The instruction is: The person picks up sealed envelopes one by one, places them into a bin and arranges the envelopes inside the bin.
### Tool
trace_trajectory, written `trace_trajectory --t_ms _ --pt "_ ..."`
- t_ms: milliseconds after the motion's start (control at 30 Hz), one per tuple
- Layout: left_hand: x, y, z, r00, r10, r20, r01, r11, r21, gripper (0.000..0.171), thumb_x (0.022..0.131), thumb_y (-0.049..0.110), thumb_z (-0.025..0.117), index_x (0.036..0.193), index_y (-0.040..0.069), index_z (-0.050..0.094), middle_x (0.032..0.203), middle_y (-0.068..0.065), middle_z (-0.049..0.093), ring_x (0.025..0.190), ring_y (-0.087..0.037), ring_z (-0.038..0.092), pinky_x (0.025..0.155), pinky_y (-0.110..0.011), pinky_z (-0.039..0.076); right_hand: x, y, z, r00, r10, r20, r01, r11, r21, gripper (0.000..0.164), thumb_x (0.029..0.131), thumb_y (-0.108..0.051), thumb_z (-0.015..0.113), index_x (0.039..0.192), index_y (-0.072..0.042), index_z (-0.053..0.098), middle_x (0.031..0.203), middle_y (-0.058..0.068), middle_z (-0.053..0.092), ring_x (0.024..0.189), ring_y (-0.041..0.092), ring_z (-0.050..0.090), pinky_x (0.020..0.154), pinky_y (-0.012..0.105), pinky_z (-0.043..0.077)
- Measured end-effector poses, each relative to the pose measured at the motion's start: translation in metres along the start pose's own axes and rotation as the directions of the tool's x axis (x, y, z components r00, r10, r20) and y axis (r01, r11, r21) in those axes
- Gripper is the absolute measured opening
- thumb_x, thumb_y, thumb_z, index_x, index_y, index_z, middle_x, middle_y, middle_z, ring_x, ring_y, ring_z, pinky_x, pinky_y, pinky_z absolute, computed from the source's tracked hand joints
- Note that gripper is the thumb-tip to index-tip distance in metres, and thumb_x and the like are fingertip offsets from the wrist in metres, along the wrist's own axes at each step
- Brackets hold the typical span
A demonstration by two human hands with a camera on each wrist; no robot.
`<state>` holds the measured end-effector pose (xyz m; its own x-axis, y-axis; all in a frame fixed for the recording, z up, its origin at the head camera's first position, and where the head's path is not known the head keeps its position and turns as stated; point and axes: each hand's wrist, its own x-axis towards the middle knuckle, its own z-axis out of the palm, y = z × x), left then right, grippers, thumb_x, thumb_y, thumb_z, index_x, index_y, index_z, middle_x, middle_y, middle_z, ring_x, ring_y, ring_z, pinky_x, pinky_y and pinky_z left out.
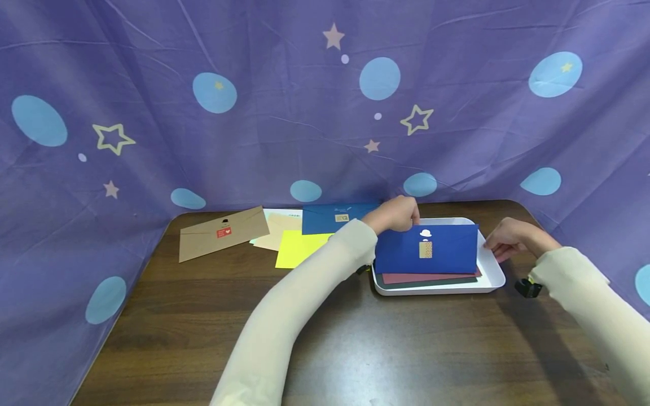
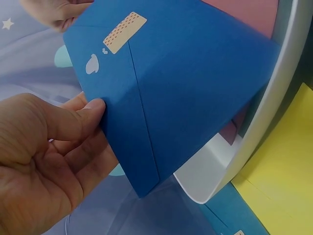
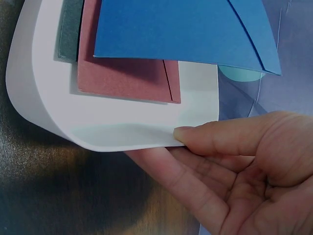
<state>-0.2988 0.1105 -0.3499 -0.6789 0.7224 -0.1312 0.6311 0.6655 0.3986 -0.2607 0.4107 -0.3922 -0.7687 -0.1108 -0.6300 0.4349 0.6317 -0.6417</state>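
Nearest is the table (image 1: 381,349), crossed by two pale sleeves (image 1: 294,301); beyond it sits the white tray (image 1: 490,268). In the tray lie the green envelope (image 3: 71,32) and, on it, the red envelope (image 3: 127,81). Over these the blue envelope (image 1: 447,251) stands tilted; whether its lower edge rests on the red one cannot be told. The right hand (image 1: 510,237) pinches the tray's right rim, thumb inside and fingers outside. The left hand (image 1: 398,213) pinches the blue envelope's upper edge. The step seems to be handling the blue envelope at the stack; one moment does not settle whether it is going in or coming out. Either way, the next move likely calls for a steady tray and a light pinch, so that the paper does not bend or drag the pile. To the left are the yellow (image 1: 299,248), brown (image 1: 244,228), cream (image 1: 278,228) and second blue (image 1: 325,221) envelopes; farthest hangs the curtain (image 1: 304,141).
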Motion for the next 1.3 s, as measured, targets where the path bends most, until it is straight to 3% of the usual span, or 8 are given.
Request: trace_trajectory --t_ms 100,200,267,333,467,833,1133,1300 --pt "0.002 0.0 0.003 0.999 -0.024 -0.032 0.025 1.0 0.005 0.037 0.092 -0.011 0.054 0.103 0.012 0.081 0.118 0.001 0.075 0.074 -0.007 0.046 0.07 -0.02 0.043 0.0 -0.001 0.001 1.0 0.001 -0.005 -0.001 1.0 0.003 0.026 0.093 0.004 0.058 0.109 0.024 0.054 0.069 0.006 0.067 0.063 0.013 0.068 0.067 0.031 0.063" --pt "0.004 -0.001 0.006 0.997 -0.051 -0.054 0.052 0.998 0.02 0.03 0.092 -0.007 0.057 0.08 0.014 0.074 0.087 0.004 0.069 0.067 -0.009 0.037 0.063 -0.02 0.039 -0.001 -0.001 0.001 1.0 0.0 -0.009 0.0 1.0 0.005 0.024 0.092 0.004 0.059 0.107 0.023 0.055 0.069 0.006 0.067 0.063 0.013 0.068 0.067 0.032 0.063" --pt "0.007 -0.002 0.008 0.996 -0.068 -0.058 0.07 0.997 0.028 0.035 0.093 -0.006 0.057 0.064 0.015 0.058 0.068 0.005 0.05 0.061 -0.009 0.03 0.058 -0.02 0.032 -0.001 0.0 0.001 1.0 0.0 -0.011 0.0 1.0 0.004 0.023 0.092 0.004 0.059 0.106 0.022 0.056 0.069 0.006 0.066 0.063 0.013 0.067 0.066 0.031 0.063" --pt "0.01 -0.003 0.01 0.995 -0.087 -0.047 0.089 0.996 0.024 0.044 0.094 -0.005 0.055 0.058 0.015 0.04 0.062 0.004 0.03 0.057 -0.01 0.021 0.053 -0.021 0.024 -0.001 0.0 0.001 1.0 -0.002 -0.013 0.002 1.0 0.005 0.022 0.092 0.004 0.059 0.105 0.021 0.057 0.068 0.006 0.066 0.063 0.013 0.067 0.066 0.031 0.063" --pt "0.015 -0.004 0.013 0.989 -0.139 -0.045 0.139 0.99 0.003 0.052 0.096 -0.003 0.051 0.054 0.016 0.029 0.057 0.003 0.016 0.053 -0.01 0.011 0.05 -0.022 0.015 -0.001 0.001 0.001 1.0 -0.005 -0.01 0.005 1.0 0.009 0.022 0.092 0.004 0.059 0.105 0.021 0.057 0.069 0.006 0.067 0.063 0.013 0.068 0.067 0.031 0.063" --pt "0.019 0.001 0.029 0.955 -0.279 -0.1 0.292 0.944 0.152 0.042 0.1 0.012 0.058 0.063 0.017 0.04 0.064 0.003 0.031 0.063 -0.011 0.036 0.054 -0.025 0.035 0.0 0.001 0.001 1.0 -0.004 -0.016 0.004 1.0 -0.005 0.026 0.092 0.003 0.06 0.107 0.023 0.058 0.068 0.005 0.067 0.063 0.012 0.067 0.067 0.031 0.063" --pt "0.026 0.002 0.035 0.932 -0.357 -0.06 0.362 0.922 0.139 0.027 0.1 0.013 0.059 0.074 0.017 0.055 0.075 0.003 0.05 0.069 -0.012 0.044 0.059 -0.026 0.04 0.002 0.002 -0.002 1.0 -0.008 -0.01 0.008 1.0 -0.004 0.025 0.093 0.003 0.059 0.107 0.023 0.057 0.069 0.005 0.067 0.064 0.013 0.067 0.067 0.032 0.063" --pt "0.028 0.007 0.033 0.905 -0.424 -0.034 0.424 0.893 0.153 0.013 0.1 0.013 0.058 0.088 0.017 0.063 0.083 0.003 0.057 0.069 -0.012 0.047 0.057 -0.025 0.04 0.001 0.001 -0.002 1.0 -0.009 -0.01 0.009 1.0 0.01 0.024 0.092 0.004 0.06 0.106 0.023 0.058 0.068 0.006 0.068 0.063 0.013 0.068 0.067 0.032 0.063"
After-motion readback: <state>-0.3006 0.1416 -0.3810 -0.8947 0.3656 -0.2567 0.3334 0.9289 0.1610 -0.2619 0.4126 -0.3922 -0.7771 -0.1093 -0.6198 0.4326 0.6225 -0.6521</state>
